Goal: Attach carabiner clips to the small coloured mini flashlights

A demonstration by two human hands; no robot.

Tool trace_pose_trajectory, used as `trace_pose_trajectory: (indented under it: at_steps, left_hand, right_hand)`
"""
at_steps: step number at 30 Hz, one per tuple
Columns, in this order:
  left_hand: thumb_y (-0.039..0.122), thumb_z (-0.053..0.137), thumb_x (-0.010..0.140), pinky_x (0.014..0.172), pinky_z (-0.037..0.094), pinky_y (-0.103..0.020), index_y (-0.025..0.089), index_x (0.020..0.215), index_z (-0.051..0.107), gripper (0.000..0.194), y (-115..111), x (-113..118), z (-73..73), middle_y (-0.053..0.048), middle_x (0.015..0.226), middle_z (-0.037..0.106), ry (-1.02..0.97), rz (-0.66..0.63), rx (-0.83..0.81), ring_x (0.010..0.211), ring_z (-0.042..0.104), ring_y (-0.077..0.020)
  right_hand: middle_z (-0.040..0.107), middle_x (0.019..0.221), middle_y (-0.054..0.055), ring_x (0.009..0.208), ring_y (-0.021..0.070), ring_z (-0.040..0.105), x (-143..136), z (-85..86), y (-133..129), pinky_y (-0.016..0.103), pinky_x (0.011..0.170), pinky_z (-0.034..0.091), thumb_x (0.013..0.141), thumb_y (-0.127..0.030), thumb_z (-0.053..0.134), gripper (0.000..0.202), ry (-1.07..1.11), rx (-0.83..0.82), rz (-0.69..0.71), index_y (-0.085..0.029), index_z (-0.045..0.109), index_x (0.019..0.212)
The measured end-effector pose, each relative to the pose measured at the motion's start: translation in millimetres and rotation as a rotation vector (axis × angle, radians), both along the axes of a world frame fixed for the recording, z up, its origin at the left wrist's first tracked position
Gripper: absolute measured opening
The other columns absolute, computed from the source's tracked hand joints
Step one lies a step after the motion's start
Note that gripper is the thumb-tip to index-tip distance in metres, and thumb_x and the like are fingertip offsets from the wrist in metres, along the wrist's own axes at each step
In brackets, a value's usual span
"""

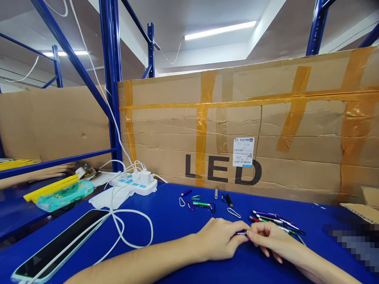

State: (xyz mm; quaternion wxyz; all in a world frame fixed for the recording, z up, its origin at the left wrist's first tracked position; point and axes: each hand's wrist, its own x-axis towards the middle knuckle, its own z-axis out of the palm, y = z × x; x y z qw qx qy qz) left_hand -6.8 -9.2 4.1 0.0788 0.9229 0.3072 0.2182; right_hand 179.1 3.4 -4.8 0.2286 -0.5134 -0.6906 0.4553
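Observation:
My left hand rests low over the blue table, its fingers closed around a slim dark cylinder with a silvery end, mostly hidden by the fingers. Pinched at the cylinder's silvery end is my right hand, thumb against forefinger. Behind the hands lie a green keychain flashlight, a black one, a purple tube, a grey tube and several small carabiners, one of them silver. A bunch of pens in several colours lies just beyond my right hand.
A phone lies at left under a looped white cable. Behind it sits a white power strip. Another person's arm reaches in at far left, near yellow tubes. A cardboard wall closes the back.

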Motion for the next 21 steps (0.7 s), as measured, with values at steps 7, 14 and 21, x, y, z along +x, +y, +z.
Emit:
trace_pose_trajectory:
  at_steps: [7, 14, 21]
  left_hand:
    - [0.027, 0.04, 0.089, 0.077, 0.048, -0.028, 0.027, 0.113, 0.05, 0.026, -0.8, 0.2, 0.2, 0.001, 0.102, 0.065, 0.013, 0.014, 0.008, 0.09, 0.063, -0.0187]
    - [0.028, 0.038, 0.09, 0.078, 0.048, -0.028, 0.029, 0.114, 0.049, 0.027, -1.5, 0.1, 1.7, 0.002, 0.102, 0.065, 0.026, 0.03, -0.016, 0.091, 0.062, -0.0187]
    - [0.03, 0.038, 0.09, 0.075, 0.048, -0.029, 0.03, 0.113, 0.049, 0.025, -2.8, 0.2, 0.8, 0.002, 0.101, 0.065, 0.025, 0.032, 0.003, 0.09, 0.063, -0.0196]
  right_hand:
    - [0.04, 0.039, -0.007, 0.032, 0.0011, 0.024, 1.3, -1.2, -0.2, 0.013, 0.03, 0.02, 0.054, -0.069, 0.059, 0.054, -0.007, 0.0, 0.013, -0.017, 0.042, 0.057]
    - [0.039, 0.04, -0.008, 0.033, 0.0009, 0.023, 1.7, -2.2, -1.3, 0.013, 0.031, 0.02, 0.059, -0.065, 0.058, 0.051, 0.018, 0.025, 0.023, -0.017, 0.043, 0.058]
    - [0.04, 0.04, -0.008, 0.033, 0.0012, 0.026, 3.3, -3.3, 1.2, 0.013, 0.031, 0.021, 0.061, -0.062, 0.061, 0.048, 0.022, 0.015, 0.031, -0.016, 0.047, 0.058]
